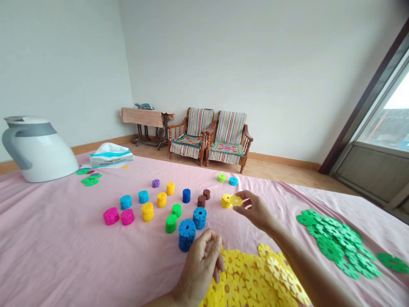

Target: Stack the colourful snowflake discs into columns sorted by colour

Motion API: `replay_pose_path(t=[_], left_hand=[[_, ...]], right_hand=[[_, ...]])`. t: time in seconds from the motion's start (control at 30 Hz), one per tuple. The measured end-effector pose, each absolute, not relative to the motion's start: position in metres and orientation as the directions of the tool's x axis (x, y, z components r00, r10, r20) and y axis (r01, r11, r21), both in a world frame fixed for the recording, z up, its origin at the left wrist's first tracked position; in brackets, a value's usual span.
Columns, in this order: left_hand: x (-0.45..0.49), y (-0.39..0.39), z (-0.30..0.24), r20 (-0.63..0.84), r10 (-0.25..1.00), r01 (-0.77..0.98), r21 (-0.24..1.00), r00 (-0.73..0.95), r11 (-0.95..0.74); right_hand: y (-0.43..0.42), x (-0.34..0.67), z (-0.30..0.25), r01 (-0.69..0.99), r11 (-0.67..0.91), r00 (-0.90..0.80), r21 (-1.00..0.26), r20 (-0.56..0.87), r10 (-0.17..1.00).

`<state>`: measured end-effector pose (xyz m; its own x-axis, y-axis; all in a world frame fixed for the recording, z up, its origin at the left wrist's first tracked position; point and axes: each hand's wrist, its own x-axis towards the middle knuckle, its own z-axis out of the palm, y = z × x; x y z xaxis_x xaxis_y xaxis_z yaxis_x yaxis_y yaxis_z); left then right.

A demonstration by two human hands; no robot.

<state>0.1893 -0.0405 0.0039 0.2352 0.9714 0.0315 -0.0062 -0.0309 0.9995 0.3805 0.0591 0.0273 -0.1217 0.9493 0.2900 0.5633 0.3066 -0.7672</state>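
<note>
My right hand [254, 209] pinches a flat yellow plastic snowflake disc [236, 201] between thumb and fingers. Right beside that disc stands a short stack of yellow discs [226, 201] on the pink bedsheet [64, 238]. My left hand [201, 264] hangs with curled fingers just above the edge of a loose pile of yellow discs [243, 281]. Its palm is hidden, so I cannot tell if it holds anything. Closest to that hand is a tall blue disc stack [187, 234], with a shorter blue stack [200, 218] behind it.
Several small stacks in magenta, cyan, yellow, green, blue, purple and brown [201, 200] stand across the sheet. Loose green discs [335, 243] lie to the right. A white jug [38, 149] and a tissue box [111, 158] sit at the far left. Wooden armchairs [211, 136] stand beyond the bed.
</note>
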Motion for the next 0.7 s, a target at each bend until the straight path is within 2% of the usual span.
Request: replay_pose_path(t=[0.13,0.33,0.7], left_hand=[[0.189,-0.041,0.003,0.017,0.971,0.017,1.0,0.239,-0.022],[0.19,-0.042,0.006,-0.005,0.974,0.034,0.999,0.229,-0.003],[0.191,-0.041,0.002,0.001,0.971,0.044,0.999,0.24,-0.012]], right_hand=[[0.09,0.383,0.009,0.535,0.207,0.046,-0.819,0.273,0.961],[0.108,0.376,-0.003,0.537,0.18,-0.002,-0.824,0.212,0.977],[0.113,0.373,-0.01,0.541,0.158,0.005,-0.826,0.191,0.982]])
